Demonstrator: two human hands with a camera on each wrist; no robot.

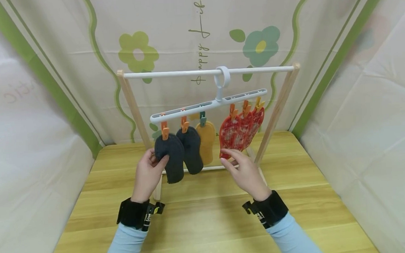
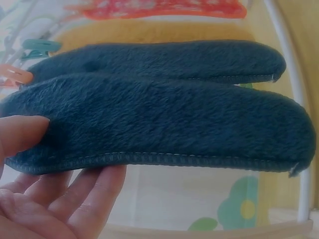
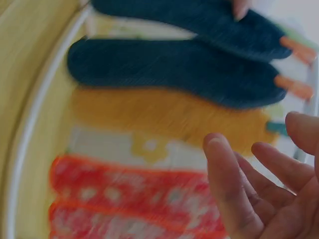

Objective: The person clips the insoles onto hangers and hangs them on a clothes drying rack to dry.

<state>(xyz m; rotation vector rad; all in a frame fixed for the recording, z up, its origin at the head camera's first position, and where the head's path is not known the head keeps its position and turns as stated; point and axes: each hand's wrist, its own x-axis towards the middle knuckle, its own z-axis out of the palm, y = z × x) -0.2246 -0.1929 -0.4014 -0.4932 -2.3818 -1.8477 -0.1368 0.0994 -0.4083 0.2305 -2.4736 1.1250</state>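
My left hand [image 1: 148, 177] pinches the front dark blue insole [image 1: 175, 166] near its upper part, thumb on the fuzzy face and fingers behind, as the left wrist view shows. An orange clothespin [image 1: 165, 133] clips that insole to a white hanger [image 1: 188, 112]. Behind it hang a second dark insole [image 1: 192, 152] and a yellow insole [image 1: 208, 141]. Several red patterned insoles [image 1: 229, 130] hang from the hanger's right half. My right hand [image 1: 247, 173] is beside the lower left edge of the nearest red one, its fingers [image 3: 224, 184] apart and holding nothing; whether they touch it, I cannot tell.
The hanger's ring [image 1: 222, 77] hangs on the white top bar [image 1: 175, 73] of a wooden-legged rack [image 1: 132, 103], and the hanger tilts down to the left. The rack stands on a wood-grain table [image 1: 207, 221]. Printed fabric [image 1: 176, 24] rises behind and at both sides.
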